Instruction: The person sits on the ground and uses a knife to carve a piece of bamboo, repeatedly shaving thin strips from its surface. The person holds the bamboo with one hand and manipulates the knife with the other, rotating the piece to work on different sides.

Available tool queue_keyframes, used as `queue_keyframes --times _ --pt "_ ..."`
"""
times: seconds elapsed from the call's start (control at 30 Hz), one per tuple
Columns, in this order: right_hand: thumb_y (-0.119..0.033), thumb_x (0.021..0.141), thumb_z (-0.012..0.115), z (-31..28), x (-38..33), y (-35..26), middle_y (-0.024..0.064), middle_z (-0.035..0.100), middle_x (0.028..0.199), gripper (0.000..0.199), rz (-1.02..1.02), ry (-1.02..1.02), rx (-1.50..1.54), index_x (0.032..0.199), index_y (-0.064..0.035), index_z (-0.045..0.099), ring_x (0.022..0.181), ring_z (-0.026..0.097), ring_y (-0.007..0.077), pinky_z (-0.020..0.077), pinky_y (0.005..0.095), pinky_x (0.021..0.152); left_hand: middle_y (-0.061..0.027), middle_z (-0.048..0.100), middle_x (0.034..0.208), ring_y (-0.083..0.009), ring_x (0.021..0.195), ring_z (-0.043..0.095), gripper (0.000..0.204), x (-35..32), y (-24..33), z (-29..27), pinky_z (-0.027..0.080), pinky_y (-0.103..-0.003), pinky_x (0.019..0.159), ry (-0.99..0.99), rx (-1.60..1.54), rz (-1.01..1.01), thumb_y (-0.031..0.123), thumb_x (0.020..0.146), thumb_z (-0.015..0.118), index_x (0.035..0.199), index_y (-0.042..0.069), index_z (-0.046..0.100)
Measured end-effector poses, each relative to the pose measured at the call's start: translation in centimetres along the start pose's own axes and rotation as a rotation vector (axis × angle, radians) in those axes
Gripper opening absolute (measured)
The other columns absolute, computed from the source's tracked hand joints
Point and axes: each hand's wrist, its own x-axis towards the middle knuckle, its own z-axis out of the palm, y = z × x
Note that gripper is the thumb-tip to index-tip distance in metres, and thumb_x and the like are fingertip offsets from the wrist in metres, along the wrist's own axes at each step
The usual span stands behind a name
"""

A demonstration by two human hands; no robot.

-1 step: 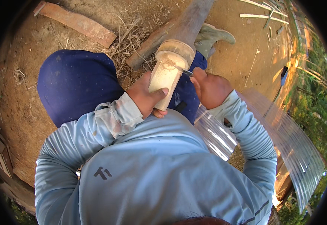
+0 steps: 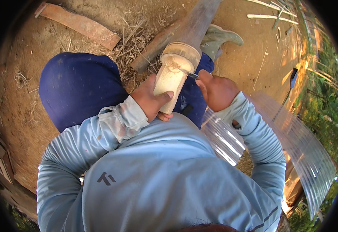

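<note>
Mid-carve here, by the look of it. Left hand [image 2: 150,101] wrapped tight around a pale bamboo section [image 2: 171,79], thumb across the front, holding it upright between the knees, over the dark blue trousers [image 2: 76,87]. Right hand [image 2: 217,91] clenched on a small knife [image 2: 189,73], blade laid across the top rim of the bamboo section, right at the cut end. Seems to be scraping or trimming the inner edge of that rim, judging by the blade angle and the rough fibres up there.

Around it: bare dirt ground [image 2: 246,58] with dry shavings [image 2: 134,40] scattered about, a long wooden pole [image 2: 192,27] running away behind the bamboo section, a flat plank [image 2: 80,25] upper left, a green boot [image 2: 219,38] beyond the pole, and corrugated sheeting [image 2: 296,147] off to the right.

Next bit probably calls for a short controlled stroke along the rim, keeping the left thumb below the blade path, then a small turn of the bamboo section to reach fresh edge. Slipping toward the holding fingers looks like the main risk.
</note>
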Motion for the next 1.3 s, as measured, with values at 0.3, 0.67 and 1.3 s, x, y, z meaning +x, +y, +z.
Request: queue_keyframes --times 0.3,0.67,1.3 --pt "-0.022 0.09 0.072 0.4 -1.5 -1.4 0.0034 0.06 0.066 0.022 0.217 0.361 0.787 0.083 -0.0021 0.066 0.059 0.049 0.0085 0.0412 0.0278 0.054 -0.0157 0.059 0.095 -0.0248 0.068 0.067 0.058 1.1 -0.8 -0.9 0.06 -0.035 0.055 -0.142 -0.081 -0.06 0.025 0.094 0.067 0.138 0.005 0.034" --pt "-0.033 0.082 0.078 4.8 0.7 -4.6 0.0085 0.063 0.065 0.034 0.437 0.521 0.854 0.085 -0.0004 0.068 0.06 0.058 0.0163 0.0462 0.0314 0.059 -0.0127 0.061 0.093 -0.0229 0.072 0.067 0.051 1.4 -0.9 -1.0 0.059 -0.032 0.056 -0.225 -0.123 -0.123 0.022 0.095 0.066 0.135 0.009 0.039" --pt "-0.037 0.089 0.072 7.6 -4.3 1.5 0.0112 0.064 0.083 0.043 0.337 0.459 0.757 0.113 -0.0022 0.061 0.076 0.061 0.0226 0.0483 0.0361 0.072 -0.0034 0.055 0.087 -0.0121 0.067 0.058 0.047 0.8 -0.5 0.4 0.051 -0.025 0.054 -0.173 -0.006 -0.11 0.017 0.084 0.076 0.119 0.007 0.046"
